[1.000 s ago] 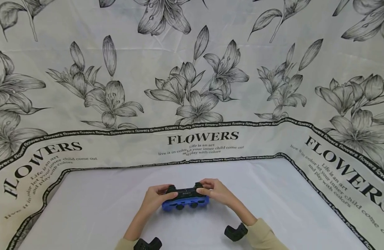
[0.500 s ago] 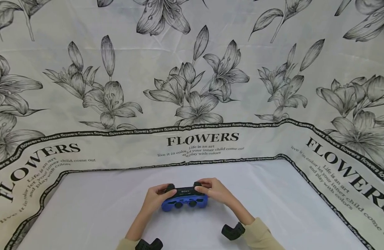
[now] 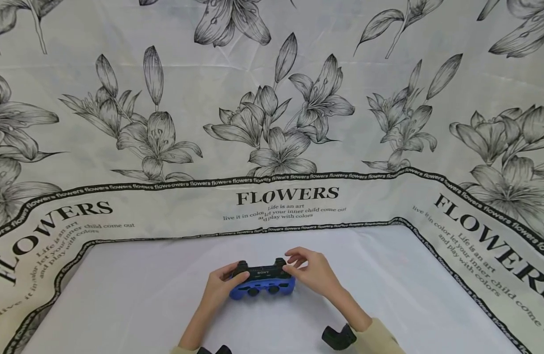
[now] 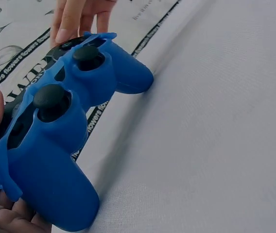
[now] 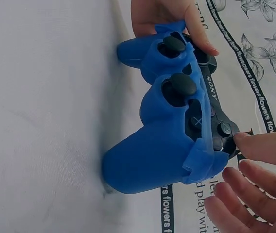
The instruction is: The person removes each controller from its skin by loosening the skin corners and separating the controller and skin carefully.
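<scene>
A black game controller (image 3: pixel 264 272) marked SONY stands tilted on the white table, its grips towards me. A blue silicone cover (image 5: pixel 143 150) wraps its grips and stick side, with both thumbsticks poking through. The cover's edge strip lies across the button area, leaving the black back part bare. My left hand (image 3: pixel 219 286) holds the controller's left end, thumb on top and fingers behind and below. My right hand (image 3: pixel 317 275) is at the right end. In the right wrist view its thumb touches the black body near the triangle button, while the other fingers spread loosely away from the cover.
The white tabletop (image 3: pixel 135 295) surrounds the controller. A floral cloth (image 3: pixel 179 211) printed with FLOWERS rises behind and along both sides. A black wrist device (image 3: pixel 339 337) sits by the right sleeve, another (image 3: pixel 215 350) by the left.
My right hand has loosened from the controller's right end, its fingers lifting and shifting slightly right. The left hand keeps its hold, and the controller has barely moved.
</scene>
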Tool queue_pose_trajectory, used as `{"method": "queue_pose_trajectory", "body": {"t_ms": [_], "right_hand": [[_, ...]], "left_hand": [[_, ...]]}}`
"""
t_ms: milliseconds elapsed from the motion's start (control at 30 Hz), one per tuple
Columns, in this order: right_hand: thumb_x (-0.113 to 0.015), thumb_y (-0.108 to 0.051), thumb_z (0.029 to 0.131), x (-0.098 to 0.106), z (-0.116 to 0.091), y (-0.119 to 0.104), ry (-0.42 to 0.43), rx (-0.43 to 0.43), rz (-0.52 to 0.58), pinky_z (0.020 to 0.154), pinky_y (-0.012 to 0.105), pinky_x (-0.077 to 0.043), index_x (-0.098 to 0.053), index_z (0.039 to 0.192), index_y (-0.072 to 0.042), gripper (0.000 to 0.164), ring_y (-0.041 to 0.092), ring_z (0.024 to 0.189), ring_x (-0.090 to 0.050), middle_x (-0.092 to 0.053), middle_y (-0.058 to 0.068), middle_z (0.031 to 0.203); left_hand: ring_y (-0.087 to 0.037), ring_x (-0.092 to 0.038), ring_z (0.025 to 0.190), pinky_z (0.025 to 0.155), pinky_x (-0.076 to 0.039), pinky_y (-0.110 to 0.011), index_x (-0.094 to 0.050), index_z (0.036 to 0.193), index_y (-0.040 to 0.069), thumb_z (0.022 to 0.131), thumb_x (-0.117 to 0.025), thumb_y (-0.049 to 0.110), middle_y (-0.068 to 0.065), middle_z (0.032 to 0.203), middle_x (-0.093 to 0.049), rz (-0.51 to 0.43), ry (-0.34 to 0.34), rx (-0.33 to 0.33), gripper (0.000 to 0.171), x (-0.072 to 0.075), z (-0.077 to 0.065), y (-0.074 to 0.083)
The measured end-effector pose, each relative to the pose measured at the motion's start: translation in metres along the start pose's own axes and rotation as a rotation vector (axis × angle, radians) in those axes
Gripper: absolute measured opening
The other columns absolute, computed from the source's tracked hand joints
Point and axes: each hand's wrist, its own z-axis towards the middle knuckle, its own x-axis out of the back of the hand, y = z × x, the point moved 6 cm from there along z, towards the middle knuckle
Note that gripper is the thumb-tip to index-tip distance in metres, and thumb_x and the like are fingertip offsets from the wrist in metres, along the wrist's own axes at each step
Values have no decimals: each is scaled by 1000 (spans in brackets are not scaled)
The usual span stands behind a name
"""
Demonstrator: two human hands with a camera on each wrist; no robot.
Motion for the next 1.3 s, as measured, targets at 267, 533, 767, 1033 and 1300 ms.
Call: {"method": "queue_pose_trajectory", "body": {"t_ms": [267, 533, 767, 1033, 1300], "right_hand": [[-77, -16, 80, 4, -10, -12, -5, 44, 39, 66, 18, -55, -69, 102, -11, 24, 9, 78, -65, -71, 0, 90], [-79, -14, 78, -6, -14, -27, -85, 140, 0, 65, 21, -56, -69, 100, -9, 24, 13, 83, -65, -71, 1, 92], [-82, -17, 75, -17, -10, -35, -165, 154, -124, 71, 25, -55, -69, 101, -11, 31, 12, 86, -64, -71, -1, 97], [-83, -19, 73, -22, -11, -50, -119, 203, -350, 69, 22, -51, -72, 92, -16, 23, 7, 77, -61, -71, -5, 87], [-85, -23, 70, -27, -10, -57, -73, 214, -475, 61, 22, -44, -75, 90, -16, 23, 7, 71, -56, -71, -5, 79]], "left_hand": [[-34, -58, 118, 98, -49, -43, -55, 129, -7, 82, -74, 37, -25, 129, -59, -11, 19, 39, 67, 0, 0, -2], [-30, -61, 114, 98, -49, -43, -56, 128, -5, 80, -75, 42, -22, 125, -62, -16, 35, 53, 70, -1, 6, -6], [-29, -62, 113, 98, -50, -42, -55, 129, -6, 80, -75, 43, -22, 126, -62, -47, 24, 40, 72, -1, 9, -11], [-28, -62, 113, 98, -50, -40, -57, 128, -6, 83, -74, 38, -21, 126, -62, -78, 26, 9, 65, -2, 8, -10], [-27, -62, 112, 98, -49, -41, -58, 127, -5, 83, -74, 36, -21, 124, -64, -76, 39, 8, 62, -2, 6, -7]]}}
